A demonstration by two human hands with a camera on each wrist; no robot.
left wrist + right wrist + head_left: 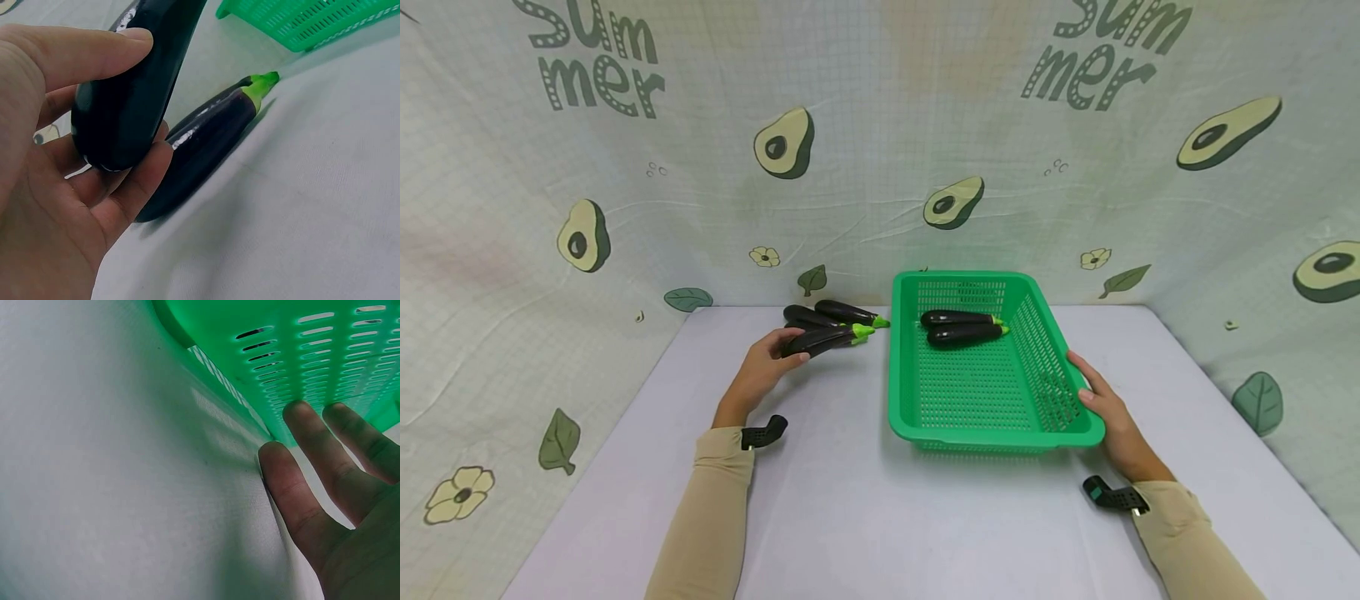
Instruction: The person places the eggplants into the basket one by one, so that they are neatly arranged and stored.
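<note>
My left hand (763,367) holds a glossy dark eggplant (823,339) near its rounded end, thumb on top and fingers beneath. In the left wrist view, this eggplant (128,94) fills the upper left, its stem end cut off by the frame. Other eggplants (850,312) with green stems lie around and behind it on the table; one eggplant (203,150) shows just below the held one. At the right side of a green slotted basket (985,442), my right hand (1108,417) has its thumb over the rim. Its extended fingers (312,437) reach under the rim against the outer wall.
Two eggplants (962,334) lie side by side in the back of the basket. The table (850,517) has a white cover, and a cloth printed with avocados (784,143) hangs behind and along the sides. Each wrist wears a black device (763,433).
</note>
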